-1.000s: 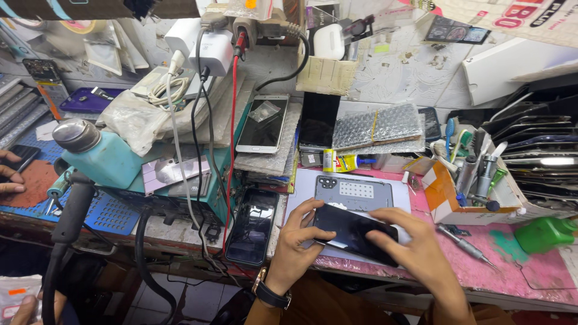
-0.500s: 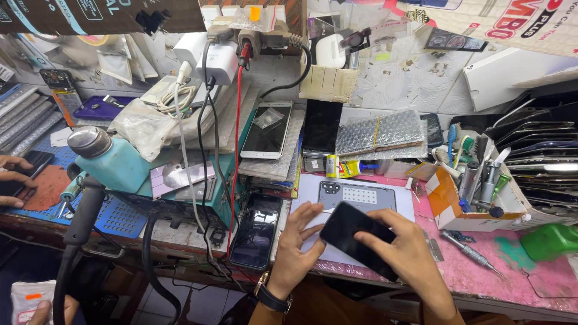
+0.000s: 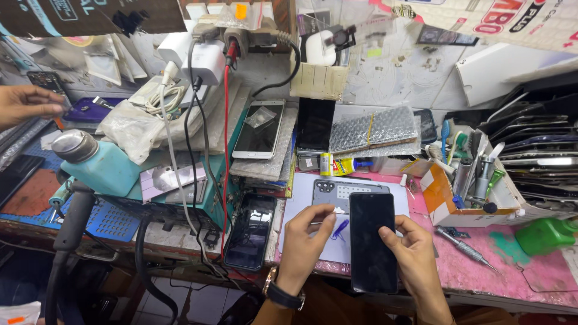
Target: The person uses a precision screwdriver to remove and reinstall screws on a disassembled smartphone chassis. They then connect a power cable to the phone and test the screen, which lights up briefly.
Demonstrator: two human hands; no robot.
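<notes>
From the head view, your right hand (image 3: 415,256) now grips the black phone (image 3: 372,241) upright over the white mat (image 3: 301,210), no longer tilted; your left hand (image 3: 307,241) has let go, fingers pinched beside it

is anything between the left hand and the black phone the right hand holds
Nothing visible. The left hand sits just left of the flat black phone, which the right hand grips by its right edge. Only a small blue tool lies on the white mat beneath.
</notes>
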